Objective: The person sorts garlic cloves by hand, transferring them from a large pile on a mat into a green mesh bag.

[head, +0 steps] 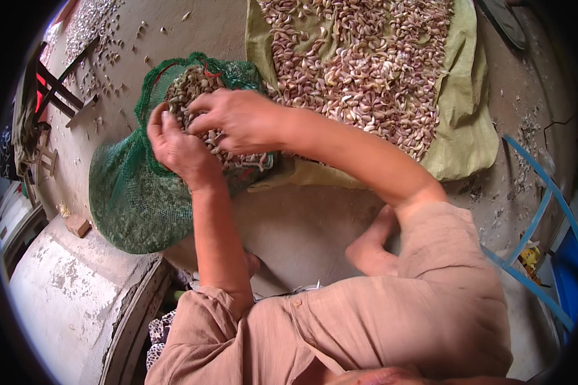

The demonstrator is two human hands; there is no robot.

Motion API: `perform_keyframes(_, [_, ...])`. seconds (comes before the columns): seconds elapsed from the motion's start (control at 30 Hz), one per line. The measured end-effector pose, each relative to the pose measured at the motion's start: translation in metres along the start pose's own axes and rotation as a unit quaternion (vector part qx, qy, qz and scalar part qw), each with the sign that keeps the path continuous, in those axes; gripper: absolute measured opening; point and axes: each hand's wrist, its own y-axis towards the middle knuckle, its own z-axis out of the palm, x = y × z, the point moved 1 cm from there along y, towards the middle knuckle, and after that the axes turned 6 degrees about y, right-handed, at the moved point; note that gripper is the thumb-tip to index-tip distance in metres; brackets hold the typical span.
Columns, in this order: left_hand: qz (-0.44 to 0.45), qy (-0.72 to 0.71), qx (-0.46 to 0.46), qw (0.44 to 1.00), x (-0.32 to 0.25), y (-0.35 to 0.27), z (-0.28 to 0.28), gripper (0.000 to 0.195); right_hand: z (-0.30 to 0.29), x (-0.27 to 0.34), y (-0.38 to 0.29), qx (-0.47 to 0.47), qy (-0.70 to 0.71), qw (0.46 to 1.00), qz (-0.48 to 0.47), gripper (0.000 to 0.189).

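Note:
A green mesh bag [139, 202] lies on the floor with its mouth spread around a heap of small pale-brown pieces that look like garlic cloves [192, 86]. At the near left side of that mouth is my left hand [183, 149], its fingers bent up over the heap. My right hand [238, 120] reaches in from the right, blurred, with its fingers apart and their tips at the heap. Whether either hand has a clove in it is hidden. Beyond my right forearm, many purplish garlic cloves [375, 72] lie spread on a yellow-green woven sack [462, 120].
More small pieces [96, 24] are scattered over the floor at the far left, near a dark folding-stool frame [60, 94]. A brick piece [77, 225] sits beside the mesh bag. Blue bars [534, 240] stand at the right. My bare foot [373, 248] is below my right forearm.

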Motion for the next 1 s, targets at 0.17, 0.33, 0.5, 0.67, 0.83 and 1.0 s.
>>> perform_keyframes(0.17, [0.042,0.073,0.093,0.992,-0.007,-0.049,0.047,0.021,-0.11,-0.09,-0.067,-0.271,0.078,0.959,0.036,0.013])
perform_keyframes(0.33, [-0.016,-0.024,0.195,0.98,0.014,-0.106,0.118,0.018,-0.248,-0.219,-0.073,-0.358,-0.229,0.902,0.082,0.03])
perform_keyframes(0.5, [0.037,0.057,0.22,0.973,0.066,-0.114,0.125,0.019,-0.227,-0.173,-0.05,-0.292,-0.17,0.926,0.166,0.025])
perform_keyframes(0.67, [-0.034,0.072,0.241,0.967,0.088,-0.113,0.107,0.018,-0.145,-0.095,-0.115,-0.035,-0.113,0.979,0.165,0.019])
perform_keyframes(0.83, [-0.01,0.088,0.264,0.96,0.092,-0.12,0.1,0.016,-0.109,-0.093,-0.137,-0.062,-0.222,0.967,0.113,0.023])
perform_keyframes(1.0, [0.057,0.118,0.265,0.955,0.093,-0.111,0.093,0.015,-0.101,-0.097,-0.132,-0.061,-0.26,0.955,0.13,0.015])
